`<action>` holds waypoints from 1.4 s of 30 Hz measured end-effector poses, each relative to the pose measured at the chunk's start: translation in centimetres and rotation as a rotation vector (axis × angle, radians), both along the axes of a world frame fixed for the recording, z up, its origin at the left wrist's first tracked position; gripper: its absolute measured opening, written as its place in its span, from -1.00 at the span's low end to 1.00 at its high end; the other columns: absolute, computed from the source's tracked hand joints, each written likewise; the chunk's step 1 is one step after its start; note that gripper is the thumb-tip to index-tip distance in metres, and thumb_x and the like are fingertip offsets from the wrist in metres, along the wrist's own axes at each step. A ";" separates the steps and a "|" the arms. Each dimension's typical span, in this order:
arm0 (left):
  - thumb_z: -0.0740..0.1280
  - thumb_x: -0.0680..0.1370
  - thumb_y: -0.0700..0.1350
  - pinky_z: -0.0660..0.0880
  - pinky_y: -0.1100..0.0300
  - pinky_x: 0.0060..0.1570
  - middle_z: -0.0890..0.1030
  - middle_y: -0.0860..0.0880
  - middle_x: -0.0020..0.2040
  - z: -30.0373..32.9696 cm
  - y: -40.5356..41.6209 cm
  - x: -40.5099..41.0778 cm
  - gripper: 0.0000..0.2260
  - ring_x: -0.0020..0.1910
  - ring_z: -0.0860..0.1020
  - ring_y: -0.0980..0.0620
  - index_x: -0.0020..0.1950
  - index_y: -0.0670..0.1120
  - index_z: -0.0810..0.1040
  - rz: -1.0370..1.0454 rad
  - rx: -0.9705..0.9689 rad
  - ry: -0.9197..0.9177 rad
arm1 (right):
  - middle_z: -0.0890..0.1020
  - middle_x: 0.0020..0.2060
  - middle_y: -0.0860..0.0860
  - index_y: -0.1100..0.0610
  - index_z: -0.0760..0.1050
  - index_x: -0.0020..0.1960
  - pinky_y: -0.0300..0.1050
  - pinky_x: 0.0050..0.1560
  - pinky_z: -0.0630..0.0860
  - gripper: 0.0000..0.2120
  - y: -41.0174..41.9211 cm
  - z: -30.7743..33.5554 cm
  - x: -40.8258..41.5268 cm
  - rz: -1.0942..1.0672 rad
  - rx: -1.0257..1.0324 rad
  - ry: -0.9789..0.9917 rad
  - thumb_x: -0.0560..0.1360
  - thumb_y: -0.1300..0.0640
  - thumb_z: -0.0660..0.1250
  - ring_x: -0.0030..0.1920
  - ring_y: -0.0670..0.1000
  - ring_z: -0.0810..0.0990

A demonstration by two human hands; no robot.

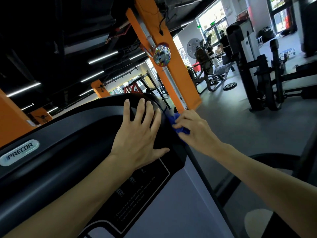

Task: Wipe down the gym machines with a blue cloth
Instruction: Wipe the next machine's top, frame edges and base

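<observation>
The left hand (140, 133) lay flat, fingers spread and straight, on the rounded black shroud of the Precor machine (68, 152), just above its printed instruction panel (137, 194). The right hand (193, 129) gripped a bunched blue cloth (180, 125), fingers curled round it, and pressed it against the shroud's right edge, just beside the left hand's fingertips. An orange pillar (173, 66) carrying a small convex mirror (162, 54) stood behind the machine.
</observation>
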State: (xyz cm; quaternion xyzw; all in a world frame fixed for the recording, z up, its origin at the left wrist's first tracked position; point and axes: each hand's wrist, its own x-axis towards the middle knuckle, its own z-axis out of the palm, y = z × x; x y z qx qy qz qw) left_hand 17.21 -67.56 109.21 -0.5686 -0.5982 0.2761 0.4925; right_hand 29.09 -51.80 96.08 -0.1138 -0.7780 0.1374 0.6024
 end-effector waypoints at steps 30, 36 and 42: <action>-0.10 0.67 0.33 -0.48 -0.28 0.50 -0.22 -0.36 0.65 -11.2 -0.5 -1.1 -0.14 0.61 -0.30 -0.40 0.63 -0.33 -0.29 -0.181 -0.264 0.088 | 0.39 0.04 -0.08 0.14 0.59 0.02 -0.32 0.12 0.30 -0.83 -0.3 -10.2 1.4 0.020 -0.101 -0.380 0.47 0.29 0.46 0.05 -0.08 0.28; -0.18 0.70 0.27 -0.50 -0.22 0.49 -0.27 -0.38 0.63 -12.2 0.2 -0.6 -0.19 0.64 -0.26 -0.32 0.59 -0.39 -0.33 -0.178 -0.294 0.091 | 0.35 -0.07 -0.15 0.06 0.37 -0.01 -0.34 0.01 0.31 -0.66 -1.0 -9.1 1.9 0.136 -0.229 -0.328 0.40 0.46 0.25 0.00 -0.17 0.34; -0.10 0.71 0.23 -0.35 -0.16 0.56 -0.22 -0.33 0.66 -14.3 1.6 -0.6 -0.24 0.66 -0.18 -0.29 0.62 -0.27 -0.35 -0.212 -0.375 0.051 | 0.32 -0.09 -0.10 0.17 0.27 0.00 -0.38 -0.10 0.38 -0.65 -1.3 -8.5 2.3 0.167 -0.426 -0.303 0.41 0.57 0.19 -0.13 -0.36 0.32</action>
